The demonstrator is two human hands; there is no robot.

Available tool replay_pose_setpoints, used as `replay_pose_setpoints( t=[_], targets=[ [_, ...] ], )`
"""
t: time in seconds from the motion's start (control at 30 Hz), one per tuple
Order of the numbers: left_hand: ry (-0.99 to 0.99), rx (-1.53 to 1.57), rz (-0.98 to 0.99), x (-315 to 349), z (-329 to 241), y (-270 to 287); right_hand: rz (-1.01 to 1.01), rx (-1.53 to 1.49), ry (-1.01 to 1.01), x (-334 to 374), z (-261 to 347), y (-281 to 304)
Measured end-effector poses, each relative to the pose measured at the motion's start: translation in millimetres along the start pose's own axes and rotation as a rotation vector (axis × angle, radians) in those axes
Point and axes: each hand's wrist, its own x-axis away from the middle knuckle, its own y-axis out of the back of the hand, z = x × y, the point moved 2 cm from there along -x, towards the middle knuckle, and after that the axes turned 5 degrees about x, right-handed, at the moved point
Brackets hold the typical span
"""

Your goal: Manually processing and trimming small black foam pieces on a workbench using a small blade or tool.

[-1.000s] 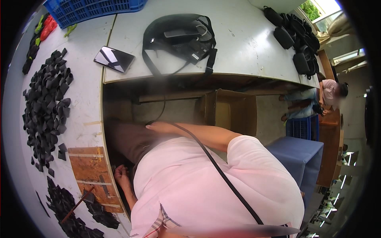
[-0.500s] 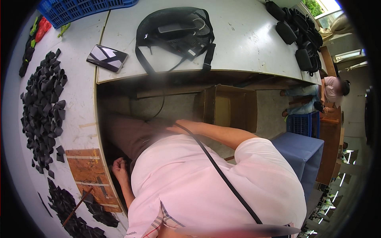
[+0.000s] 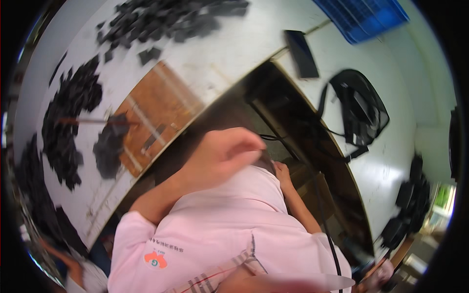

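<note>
In front of my waist, my left hand [image 3: 229,152] is raised and blurred, its fingers loosely curved with a gap from the thumb. Nothing shows in it. My right hand [image 3: 282,175] rests low by my lap at the shirt's edge, its fingers mostly hidden. Nearest to the left hand on the table is a worn brown wooden board [image 3: 156,110] with pale strips across it. A thin reddish-brown stick [image 3: 93,121] reaches over a small heap of black pieces [image 3: 108,151] beside the board.
Piles of small black pieces [image 3: 161,19] and long black strips [image 3: 73,117] cover parts of the white table [image 3: 215,58]. Rightward are a dark phone [image 3: 301,54], a black mesh bag [image 3: 359,110], a blue plastic basket [image 3: 364,19] and black pouches [image 3: 403,205]. A cardboard box [image 3: 315,193] stands below.
My view has swung toward the left part of the table, bringing the board nearer the middle. My left hand has risen from beside the table edge to before my waist. My right hand stays low.
</note>
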Motion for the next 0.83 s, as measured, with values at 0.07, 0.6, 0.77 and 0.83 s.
replay_pose_setpoints(
  t=[0.07,0.6,0.77,0.83],
  targets=[
    [-0.139,0.120,0.146,-8,-34,-7,0.109,-0.001,0.122,-13,-30,-8],
    [-0.572,0.134,-0.142,86,-96,32,0.445,0.475,-0.049,10,80,93],
    [-0.531,-0.410,-0.995,117,-28,102,0.077,0.511,0.170,-8,182,146],
    [-0.241,-0.482,-1.271,125,10,148,0.099,0.372,0.284,-18,202,146]
  ],
)
